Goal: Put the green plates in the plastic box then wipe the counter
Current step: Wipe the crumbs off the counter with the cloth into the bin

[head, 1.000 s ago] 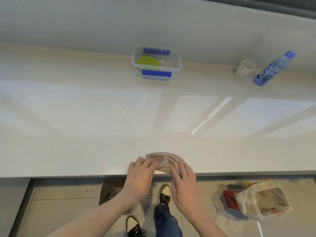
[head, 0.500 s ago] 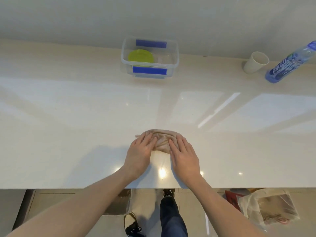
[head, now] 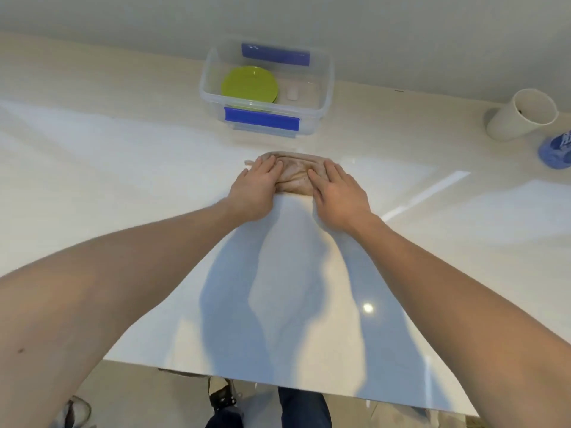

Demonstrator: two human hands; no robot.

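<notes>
A crumpled beige cloth lies on the glossy white counter, just in front of the clear plastic box with blue clips. Green plates lie stacked in the left half of that box. My left hand presses flat on the cloth's left side and my right hand presses on its right side, fingers pointing away from me. Both arms are stretched far over the counter.
A white paper cup lies tilted at the back right, with a blue water bottle beside it at the frame edge. A wall runs behind the box. The counter's near edge is at the bottom, with floor and shoes below.
Both hands have pushed the cloth away from the counter's near edge toward the box. The view has leaned forward over the counter.
</notes>
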